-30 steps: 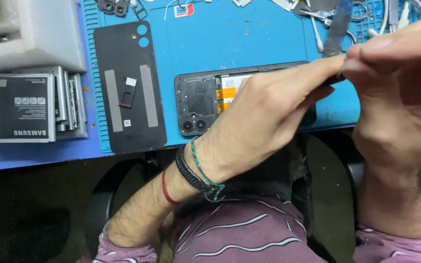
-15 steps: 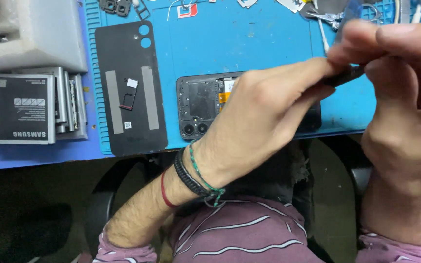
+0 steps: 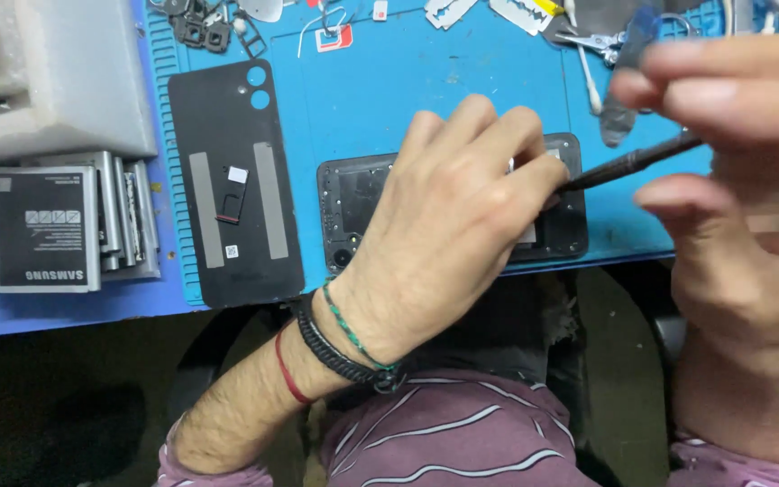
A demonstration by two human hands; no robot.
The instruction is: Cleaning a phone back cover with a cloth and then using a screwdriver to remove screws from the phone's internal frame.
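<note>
Opened phone (image 3: 358, 203): mostly hidden under left hand (image 3: 453, 225) | right hand (image 3: 741, 180): blurred, cut by edge | tool tip (image 3: 579, 183): contact indeterminate

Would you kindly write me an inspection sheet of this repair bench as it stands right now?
Surface: blue work mat at the bench edge.
Job's things: opened phone lying flat on the mat; its removed back cover lies to one side, inner face up.
Clutter: stack of phone batteries, razor blades, small metal parts, grey foam block.
Grippers: left hand rests on the phone; right hand holds a thin dark tool, tip at the phone.
Cables: nothing seen.
Surroundings: striped maroon shirt, dark floor below.
</note>
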